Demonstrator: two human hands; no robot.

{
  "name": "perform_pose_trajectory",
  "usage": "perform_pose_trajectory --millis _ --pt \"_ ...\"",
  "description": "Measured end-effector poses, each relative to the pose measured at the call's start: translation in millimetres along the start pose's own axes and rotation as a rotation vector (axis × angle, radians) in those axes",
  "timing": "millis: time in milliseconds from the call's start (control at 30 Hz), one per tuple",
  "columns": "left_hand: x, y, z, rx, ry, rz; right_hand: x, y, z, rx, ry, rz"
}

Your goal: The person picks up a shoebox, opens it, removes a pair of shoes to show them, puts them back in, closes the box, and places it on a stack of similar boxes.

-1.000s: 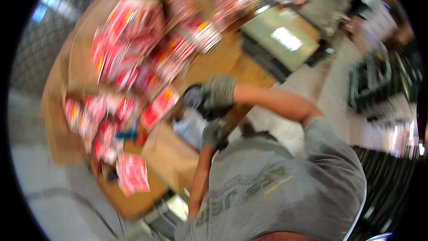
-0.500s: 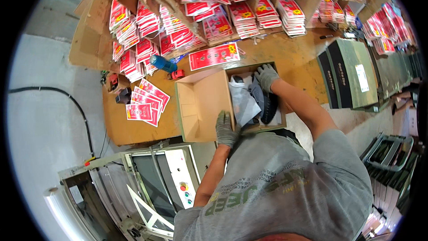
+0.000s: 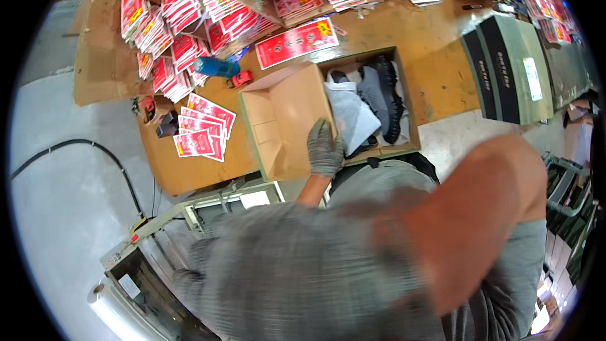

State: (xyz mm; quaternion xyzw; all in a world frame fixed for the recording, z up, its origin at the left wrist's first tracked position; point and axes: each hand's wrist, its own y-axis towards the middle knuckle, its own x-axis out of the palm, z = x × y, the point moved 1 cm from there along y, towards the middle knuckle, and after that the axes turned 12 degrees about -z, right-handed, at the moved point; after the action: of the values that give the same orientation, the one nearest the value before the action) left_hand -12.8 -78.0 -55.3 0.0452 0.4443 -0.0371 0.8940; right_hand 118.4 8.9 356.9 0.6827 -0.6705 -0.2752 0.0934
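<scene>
Grey shoe [image 3: 379, 98] points away, right side of box [image 3: 409, 110]; left hand [image 3: 325, 151] nearer, at its lid [image 3: 287, 123]; right hand [image 3: 300, 271] blurry, can't tell either grip.

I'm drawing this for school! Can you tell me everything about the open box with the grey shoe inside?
The open box looks like cardboard, brown inside with greenish outer edges. Its lid is folded back to the left. It rests on the brown table, near its front edge. Inside are a grey shoe with a black sole and whitish paper. The left gloved hand touches the lid near the box's front.
</scene>
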Motion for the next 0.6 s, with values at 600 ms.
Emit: perform_pose_trajectory --millis 600 --pt "-24.7 178.2 15.8 0.324 -0.156 0.051 396.3 -433.5 76.6 2.167 -0.528 0.946"
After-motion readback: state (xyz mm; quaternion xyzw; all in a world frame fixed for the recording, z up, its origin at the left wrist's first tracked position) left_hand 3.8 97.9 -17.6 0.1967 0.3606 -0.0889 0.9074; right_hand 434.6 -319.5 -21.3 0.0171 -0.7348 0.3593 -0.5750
